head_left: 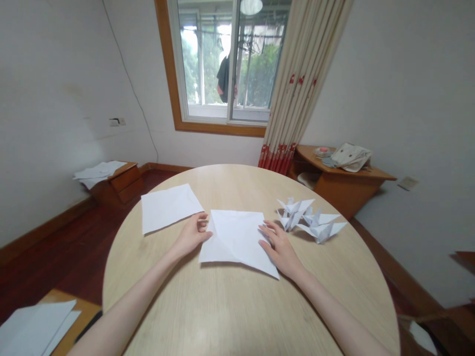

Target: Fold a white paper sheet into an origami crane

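A white paper sheet (237, 240) with faint diagonal creases lies on the round wooden table before me. At its left edge is my left hand (193, 235), its thumb touching the paper and its loosely bent fingers apart from the thumb. Across from it, my right hand (280, 247) rests on the right edge with fingers spread and fairly flat. Both hands are open. Another white sheet (168, 207) lies to the left, beyond my left hand. Several folded paper cranes (319, 227) sit close together to the right of my right hand.
The pale round table (208, 311) spans the middle. White papers (40, 326) lie on a surface at lower left, and more papers (100, 170) on a low wooden cabinet (126, 184). A corner desk (345, 183) with a cloth bag (351, 156) stands at back right, near the curtain (297, 89).
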`<action>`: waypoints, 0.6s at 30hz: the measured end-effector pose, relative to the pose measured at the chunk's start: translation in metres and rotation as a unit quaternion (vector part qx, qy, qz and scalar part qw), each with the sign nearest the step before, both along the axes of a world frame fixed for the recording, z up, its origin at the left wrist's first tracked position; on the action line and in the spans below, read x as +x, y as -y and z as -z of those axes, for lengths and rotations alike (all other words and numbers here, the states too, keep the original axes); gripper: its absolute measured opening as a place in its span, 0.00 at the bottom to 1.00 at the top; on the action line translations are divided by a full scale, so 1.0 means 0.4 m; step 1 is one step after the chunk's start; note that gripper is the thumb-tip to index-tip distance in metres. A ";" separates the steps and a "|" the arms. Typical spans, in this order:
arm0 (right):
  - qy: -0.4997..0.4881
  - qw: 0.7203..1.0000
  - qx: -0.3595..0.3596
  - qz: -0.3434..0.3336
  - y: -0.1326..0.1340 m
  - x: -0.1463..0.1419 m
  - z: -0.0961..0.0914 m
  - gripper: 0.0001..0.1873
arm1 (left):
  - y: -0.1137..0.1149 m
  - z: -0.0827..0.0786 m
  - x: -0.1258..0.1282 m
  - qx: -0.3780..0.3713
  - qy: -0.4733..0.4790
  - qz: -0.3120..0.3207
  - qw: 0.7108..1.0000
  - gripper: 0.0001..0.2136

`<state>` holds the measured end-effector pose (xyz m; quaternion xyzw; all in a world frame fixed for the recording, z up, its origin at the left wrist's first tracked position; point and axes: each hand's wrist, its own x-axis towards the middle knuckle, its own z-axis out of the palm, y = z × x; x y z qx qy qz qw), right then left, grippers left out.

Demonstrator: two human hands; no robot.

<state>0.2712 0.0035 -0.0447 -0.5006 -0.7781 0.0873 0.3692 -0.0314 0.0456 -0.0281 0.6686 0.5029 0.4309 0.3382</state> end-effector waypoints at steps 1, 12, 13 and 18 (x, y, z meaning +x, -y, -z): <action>-0.010 1.000 -0.005 -0.001 -0.001 0.000 0.002 0.18 | -0.002 0.003 0.002 -0.002 -0.001 -0.002 1.000 0.25; -0.053 0.999 -0.008 0.002 -0.014 0.001 0.014 0.18 | -0.002 0.000 0.012 0.028 -0.052 -0.027 0.998 0.29; -0.055 0.998 -0.008 0.003 -0.014 0.002 0.015 0.18 | -0.003 0.000 0.012 0.028 -0.055 -0.028 0.998 0.29; -0.060 0.998 -0.020 0.003 -0.016 0.002 0.016 0.21 | -0.003 -0.003 0.012 0.028 -0.059 -0.027 0.997 0.32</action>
